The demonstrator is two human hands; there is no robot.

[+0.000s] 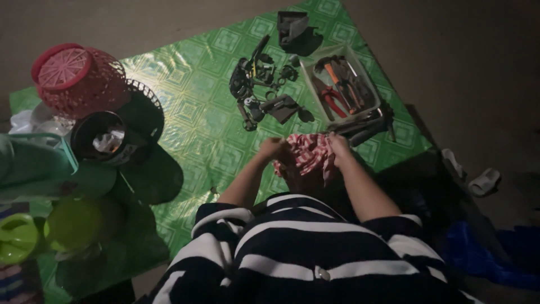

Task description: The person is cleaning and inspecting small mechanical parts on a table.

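A red-and-white striped cloth (308,155) is bunched between both my hands, low over a green patterned mat (197,107). My left hand (274,148) grips its left side and my right hand (339,145) grips its right side. Whatever lies inside the cloth is hidden. Just beyond my hands a cluster of dark metal parts (261,84) is spread on the mat. To their right stands a pale tray (313,84) holding pliers and other tools with red and orange handles.
At the left stand an upturned red plastic basket (76,76), a black container (104,138), teal and green plastic ware (34,169) and lime bowls (73,225). A dark folded piece (292,27) lies at the mat's far edge. Sandals (475,177) rest on the bare floor, right.
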